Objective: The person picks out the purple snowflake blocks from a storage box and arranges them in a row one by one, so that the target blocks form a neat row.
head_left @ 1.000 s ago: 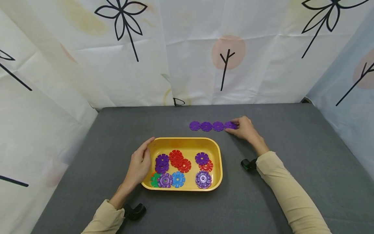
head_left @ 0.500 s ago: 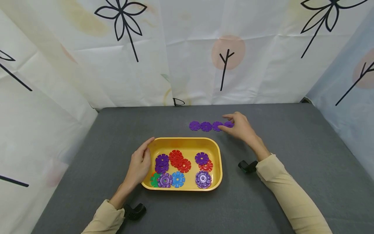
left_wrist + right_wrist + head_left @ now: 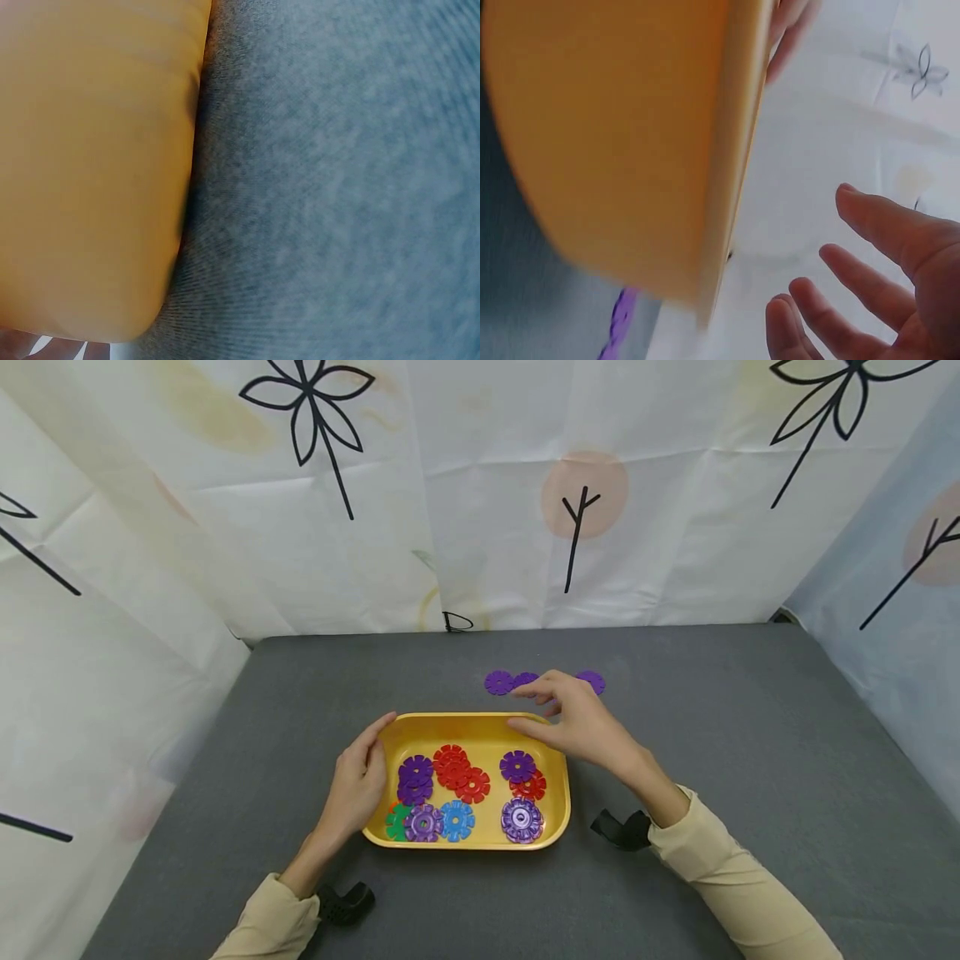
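Note:
In the head view, my left hand (image 3: 358, 781) holds the left edge of a yellow tray (image 3: 442, 722), its index finger reaching the far left corner. The left wrist view shows the tray's outer wall (image 3: 90, 172). My right hand (image 3: 581, 718) is over the tray's far right corner, thumb and fingers apart with nothing between them; the right wrist view shows these spread fingers (image 3: 870, 289) beside the tray. Behind the tray lies a row of purple flower-shaped discs (image 3: 498, 682), partly hidden by the right hand. The row's right-end disc (image 3: 592, 681) shows beyond it.
Inside the tray lie red discs (image 3: 452, 766), purple discs (image 3: 416, 779), a blue disc (image 3: 457, 820), a green disc (image 3: 397, 822) and a shiny purple disc (image 3: 522, 820). Grey cloth (image 3: 712, 693) covers the table. A printed white curtain (image 3: 487, 543) stands behind.
My right hand has let go of the right-end purple disc and moved left and nearer, to above the tray's far right corner. My left hand and the tray have stayed put.

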The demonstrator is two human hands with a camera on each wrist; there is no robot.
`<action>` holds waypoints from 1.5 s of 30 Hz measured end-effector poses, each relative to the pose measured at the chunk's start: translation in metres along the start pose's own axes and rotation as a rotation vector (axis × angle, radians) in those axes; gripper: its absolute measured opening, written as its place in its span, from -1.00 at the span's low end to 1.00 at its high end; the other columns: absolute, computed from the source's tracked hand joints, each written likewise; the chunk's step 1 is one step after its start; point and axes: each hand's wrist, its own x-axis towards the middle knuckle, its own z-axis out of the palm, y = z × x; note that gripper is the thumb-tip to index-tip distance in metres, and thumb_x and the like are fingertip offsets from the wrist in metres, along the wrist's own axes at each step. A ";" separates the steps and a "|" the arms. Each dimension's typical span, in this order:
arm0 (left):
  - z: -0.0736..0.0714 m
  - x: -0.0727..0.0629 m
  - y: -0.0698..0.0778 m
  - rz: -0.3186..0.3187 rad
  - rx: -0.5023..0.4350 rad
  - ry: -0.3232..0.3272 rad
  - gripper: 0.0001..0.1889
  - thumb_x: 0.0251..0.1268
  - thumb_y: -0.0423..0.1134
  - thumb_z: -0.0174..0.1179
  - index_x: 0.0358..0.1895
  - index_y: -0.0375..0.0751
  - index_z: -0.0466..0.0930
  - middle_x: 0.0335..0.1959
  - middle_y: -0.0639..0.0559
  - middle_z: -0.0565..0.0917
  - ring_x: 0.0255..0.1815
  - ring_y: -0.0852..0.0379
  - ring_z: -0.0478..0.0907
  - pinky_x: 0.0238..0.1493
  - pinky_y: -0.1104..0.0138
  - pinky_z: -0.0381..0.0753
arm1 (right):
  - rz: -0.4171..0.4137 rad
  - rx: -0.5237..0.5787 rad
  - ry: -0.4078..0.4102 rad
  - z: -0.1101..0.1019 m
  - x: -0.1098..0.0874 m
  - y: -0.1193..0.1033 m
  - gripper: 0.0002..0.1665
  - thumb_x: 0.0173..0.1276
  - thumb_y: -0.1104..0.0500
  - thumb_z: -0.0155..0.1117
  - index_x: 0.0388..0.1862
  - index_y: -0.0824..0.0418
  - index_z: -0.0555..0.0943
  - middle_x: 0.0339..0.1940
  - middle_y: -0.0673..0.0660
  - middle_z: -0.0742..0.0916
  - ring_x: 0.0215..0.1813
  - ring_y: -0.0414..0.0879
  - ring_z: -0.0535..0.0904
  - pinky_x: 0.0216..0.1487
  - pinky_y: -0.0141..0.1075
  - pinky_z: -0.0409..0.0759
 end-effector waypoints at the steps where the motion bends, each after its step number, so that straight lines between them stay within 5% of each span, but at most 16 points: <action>1: 0.000 0.000 0.000 0.000 0.000 0.000 -0.53 0.63 -0.39 -0.21 0.49 -0.19 0.39 -0.64 0.06 0.20 -0.75 0.28 0.10 -0.62 0.41 0.21 | -0.012 0.007 -0.013 0.003 -0.002 -0.004 -0.53 0.27 0.13 0.52 0.14 0.26 0.72 -0.01 0.23 0.73 0.04 0.17 0.65 0.07 0.02 0.71; 10: 0.000 0.000 0.000 -0.004 -0.006 -0.005 -0.53 0.63 -0.39 -0.21 0.49 -0.17 0.39 -0.63 0.06 0.21 -0.74 0.27 0.11 -0.62 0.41 0.21 | -0.025 0.000 -0.155 0.026 -0.010 -0.014 -0.49 0.27 0.11 0.52 0.15 0.32 0.71 0.01 0.25 0.75 0.07 0.18 0.65 0.11 0.03 0.68; 17: 0.000 -0.001 -0.001 -0.008 -0.012 -0.006 -0.53 0.63 -0.38 -0.21 0.49 -0.18 0.39 -0.64 0.06 0.20 -0.75 0.27 0.11 -0.62 0.41 0.21 | 0.009 -0.084 -0.236 0.041 -0.009 -0.009 -0.51 0.25 0.09 0.53 0.08 0.35 0.73 -0.03 0.23 0.81 -0.04 0.07 0.64 -0.03 -0.16 0.65; 27: 0.001 -0.001 -0.002 -0.006 -0.018 -0.006 -0.53 0.63 -0.38 -0.21 0.49 -0.17 0.38 -0.64 0.06 0.21 -0.76 0.26 0.12 -0.64 0.40 0.22 | 0.176 -0.198 -0.284 0.058 -0.003 -0.016 -0.50 0.13 0.22 0.60 0.05 0.38 0.74 -0.01 0.24 0.78 -0.01 0.04 0.60 0.14 -0.09 0.65; 38: 0.000 0.000 0.000 -0.019 -0.009 -0.005 -0.52 0.63 -0.39 -0.21 0.50 -0.17 0.38 -0.62 0.03 0.22 -0.76 0.24 0.14 -0.63 0.41 0.23 | 0.154 -0.195 -0.278 0.069 -0.002 -0.011 -0.51 0.03 0.26 0.65 0.00 0.32 0.77 -0.17 0.18 0.72 -0.16 -0.06 0.50 -0.01 -0.16 0.58; 45: 0.000 0.000 0.000 -0.026 -0.006 -0.009 -0.52 0.63 -0.39 -0.21 0.50 -0.16 0.37 -0.63 0.04 0.22 -0.76 0.24 0.14 -0.65 0.42 0.22 | 0.155 -0.222 -0.264 0.072 0.001 -0.010 -0.47 0.03 0.21 0.67 0.01 0.36 0.76 -0.16 0.22 0.73 -0.12 0.01 0.51 0.15 -0.05 0.43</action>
